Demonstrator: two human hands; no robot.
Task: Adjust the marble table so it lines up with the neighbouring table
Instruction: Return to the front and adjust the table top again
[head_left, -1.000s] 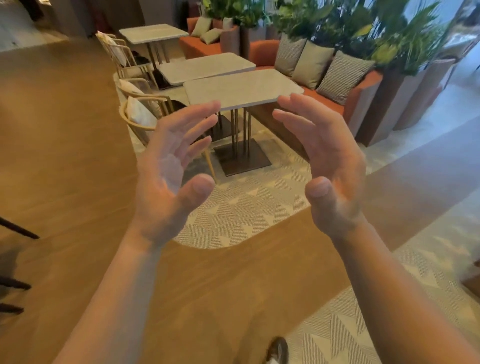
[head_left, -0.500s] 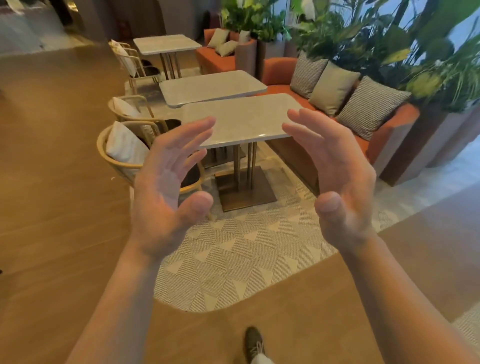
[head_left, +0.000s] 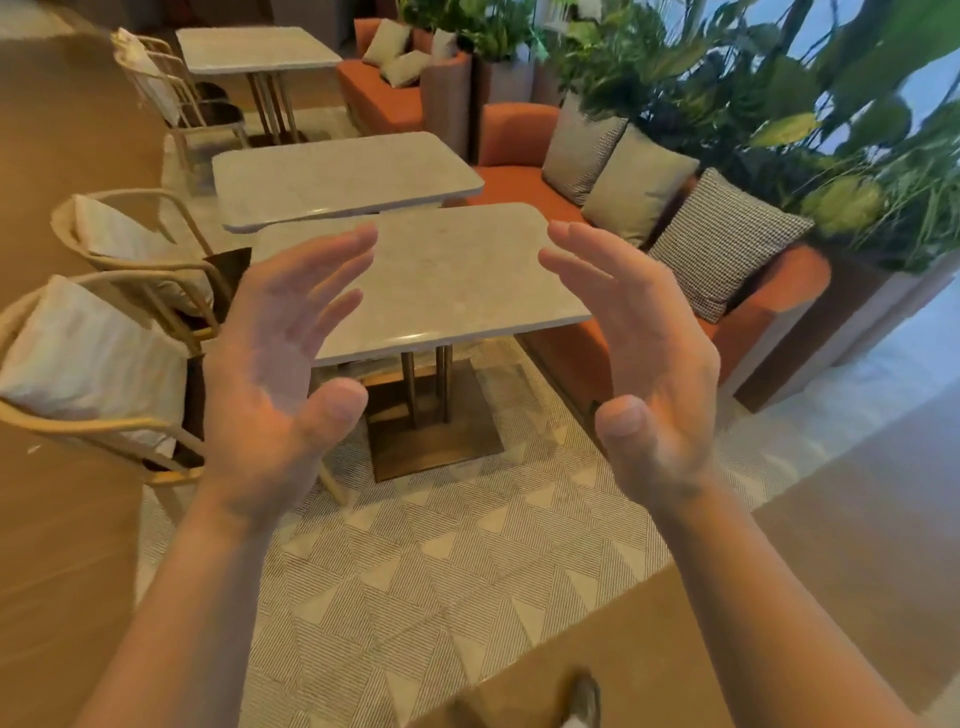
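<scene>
The nearest marble table (head_left: 447, 275) has a pale rectangular top on thin metal legs and a square bronze base (head_left: 431, 431). Just behind it stands the neighbouring marble table (head_left: 343, 176), its top shifted to the left of the near one. My left hand (head_left: 280, 374) and my right hand (head_left: 644, 364) are raised in front of the near table, palms facing each other, fingers spread, holding nothing. Neither hand touches the tabletop; both are short of its front edge.
Two tan chairs with white cushions (head_left: 88, 353) stand left of the tables. An orange sofa (head_left: 748, 322) with pillows and tall planters runs along the right. A third marble table (head_left: 254, 49) stands farther back. A patterned rug (head_left: 441, 582) lies underfoot. My shoe (head_left: 584, 699) shows at the bottom.
I have walked closer: the marble tables have grown larger and moved down the view. Both hands keep the same open, facing pose.
</scene>
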